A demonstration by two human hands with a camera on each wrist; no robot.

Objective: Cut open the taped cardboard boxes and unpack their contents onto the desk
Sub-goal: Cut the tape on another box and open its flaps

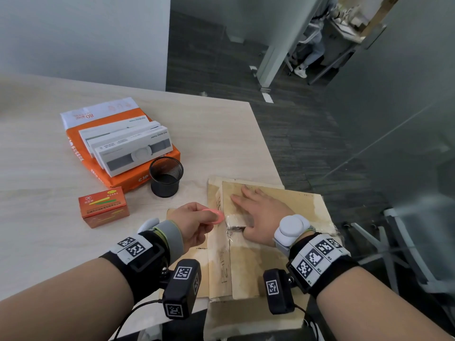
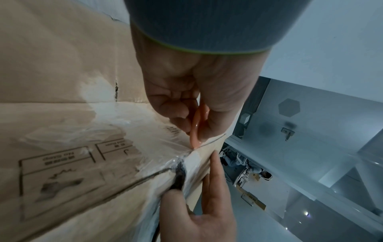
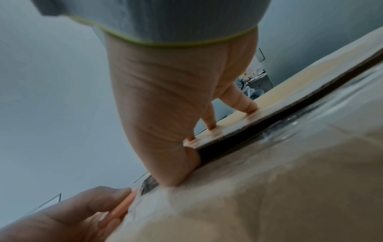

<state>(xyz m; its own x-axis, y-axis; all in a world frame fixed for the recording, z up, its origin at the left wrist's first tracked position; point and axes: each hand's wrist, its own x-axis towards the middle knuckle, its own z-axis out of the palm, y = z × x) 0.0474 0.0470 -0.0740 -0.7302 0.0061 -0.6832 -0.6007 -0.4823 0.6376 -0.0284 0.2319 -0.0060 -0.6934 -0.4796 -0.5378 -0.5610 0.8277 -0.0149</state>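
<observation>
A flat brown cardboard box [image 1: 270, 242] lies at the desk's near right corner, sealed with clear tape [image 1: 234, 221] across its flaps. My left hand [image 1: 194, 225] pinches a small pink cutter [image 1: 214, 216] at the left side of the box; in the left wrist view the pink cutter [image 2: 196, 129] has its tip touching the tape near the seam. My right hand [image 1: 258, 212] lies flat on the top flap with straight fingers, thumb at the slit in the seam [image 1: 235, 228]. In the right wrist view the right fingertips [image 3: 211, 129] press on the flap edge.
Behind the box stand a black mesh pen cup [image 1: 166, 177], a small red carton [image 1: 103, 207] and an orange paper ream [image 1: 113, 148] with white product boxes [image 1: 130, 146] stacked on it. The desk edge [image 1: 266, 148] runs along the right, with dark floor beyond.
</observation>
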